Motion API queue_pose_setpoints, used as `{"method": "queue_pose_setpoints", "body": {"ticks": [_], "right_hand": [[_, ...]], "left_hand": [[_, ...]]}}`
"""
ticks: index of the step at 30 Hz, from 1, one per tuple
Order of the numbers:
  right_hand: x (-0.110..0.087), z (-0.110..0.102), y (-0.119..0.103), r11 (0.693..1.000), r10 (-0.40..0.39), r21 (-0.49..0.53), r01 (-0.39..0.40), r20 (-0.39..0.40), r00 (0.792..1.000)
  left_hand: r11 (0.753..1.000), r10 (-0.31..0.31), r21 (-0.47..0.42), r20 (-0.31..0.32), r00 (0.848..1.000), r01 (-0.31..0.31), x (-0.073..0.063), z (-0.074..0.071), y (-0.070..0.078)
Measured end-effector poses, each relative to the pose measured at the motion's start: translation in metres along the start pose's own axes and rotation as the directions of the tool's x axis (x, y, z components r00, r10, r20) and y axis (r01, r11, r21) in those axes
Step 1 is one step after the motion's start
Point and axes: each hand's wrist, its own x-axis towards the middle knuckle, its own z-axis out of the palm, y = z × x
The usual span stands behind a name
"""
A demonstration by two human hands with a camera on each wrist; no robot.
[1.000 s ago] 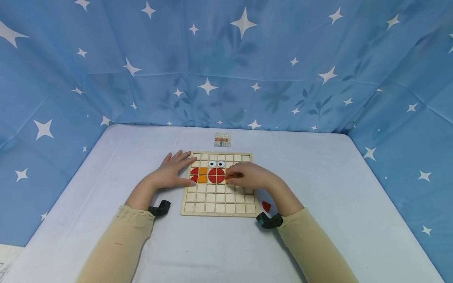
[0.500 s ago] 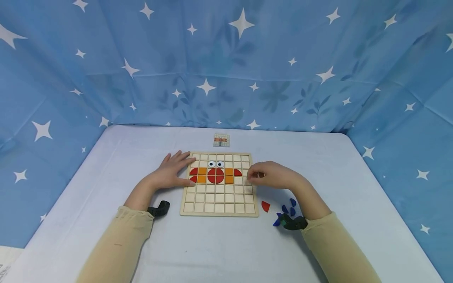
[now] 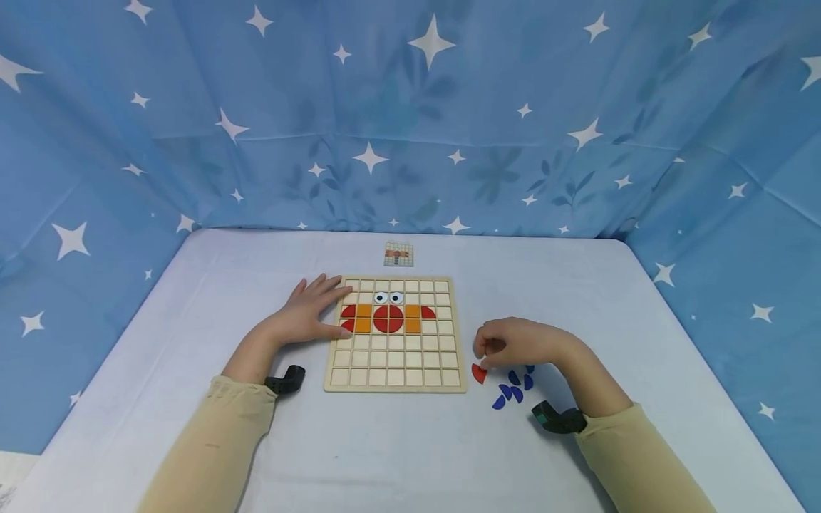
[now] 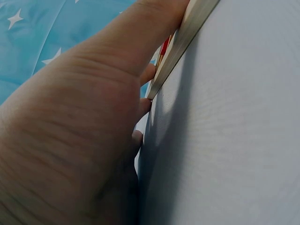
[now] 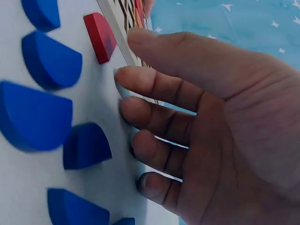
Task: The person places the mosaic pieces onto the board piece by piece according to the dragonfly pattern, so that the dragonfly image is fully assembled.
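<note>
In the head view, the board (image 3: 395, 389) on the table (image 3: 385, 449) is touched at its left side by the left hand (image 3: 306, 313), fingers spread; a red piece (image 3: 478, 375) is seen just beside the board's right edge, near the right hand (image 3: 522, 342). In the left wrist view, the board's edge is touched by the thumb. In the right wrist view, the right hand's fingers are loosely bent and empty near blue pieces (image 5: 35, 117).

wedge (image 5: 99, 38): red | chips (image 5: 50, 62): blue | squares (image 3: 363, 325): orange | curtain (image 3: 385, 92): white-starred blue
</note>
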Motion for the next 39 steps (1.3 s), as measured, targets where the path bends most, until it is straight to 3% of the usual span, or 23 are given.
{"method": "queue_pose_setpoints", "body": {"ticks": [8, 18, 26, 34, 39], "right_hand": [[0.003, 0.005, -0.009, 0.996, 0.021, -0.085, -0.023, -0.025, 0.999], [0.005, 0.005, 0.003, 0.997, 0.064, -0.039, -0.072, -0.167, 0.984], [0.007, 0.005, 0.0, 0.986, 0.095, -0.117, -0.116, -0.177, 0.98], [0.011, 0.008, 0.001, 0.965, 0.157, -0.162, -0.206, -0.273, 0.949], [0.012, 0.009, 0.001, 0.956, 0.176, -0.18, -0.231, -0.279, 0.944]], "left_hand": [[1.0, -0.006, -0.003, -0.01, 1.0, 0.006, -0.001, -0.001, 0.0], [1.0, -0.018, 0.004, 0.001, 1.0, 0.018, -0.003, 0.004, -0.003], [1.0, -0.007, 0.0, -0.008, 1.0, 0.007, -0.001, 0.003, -0.002], [1.0, 0.002, -0.004, -0.014, 1.0, -0.002, -0.001, 0.002, -0.002], [1.0, 0.0, -0.01, -0.01, 1.0, -0.001, -0.001, 0.002, -0.001]]}}
